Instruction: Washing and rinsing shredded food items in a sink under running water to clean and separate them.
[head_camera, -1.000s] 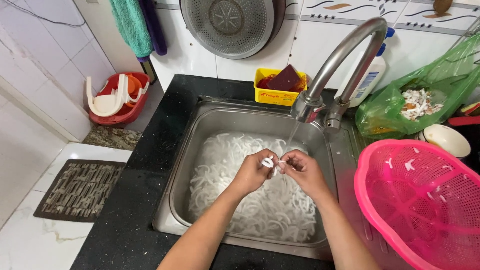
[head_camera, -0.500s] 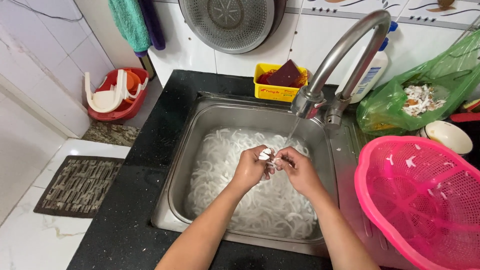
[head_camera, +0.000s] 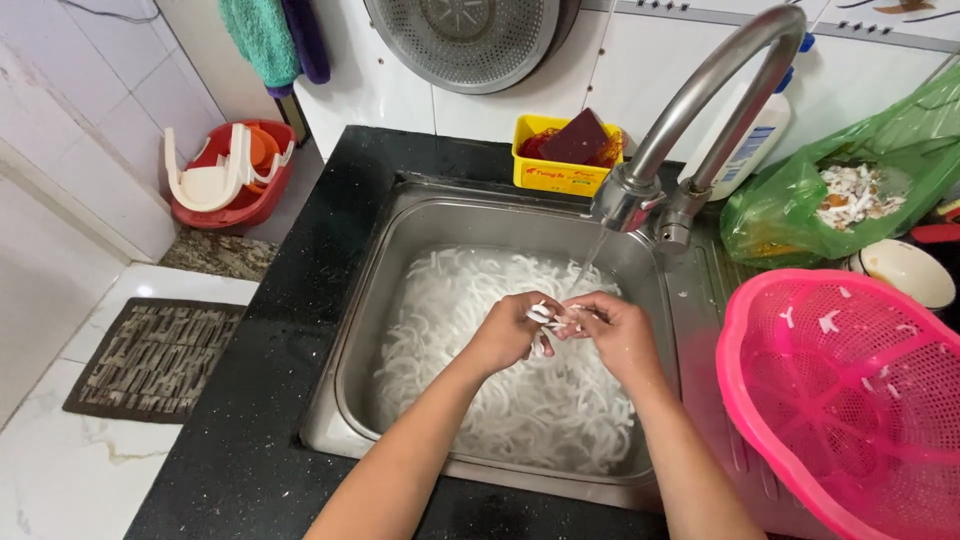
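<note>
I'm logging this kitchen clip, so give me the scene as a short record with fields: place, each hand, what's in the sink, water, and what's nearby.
place: steel sink in a black counter
left hand: pinching white strips above the sink
right hand: pinching the same strips, fingertips meeting the left's
sink contents: a mass of white strips in water
water: thin stream running from the faucet
nearby: pink basket at right, green bag of scraps, yellow tub

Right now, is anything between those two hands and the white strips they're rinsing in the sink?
Nothing visible does. The left hand and right hand already pinch a few white strips together, just under the thin stream from the faucet, above the strip-filled sink.
</note>
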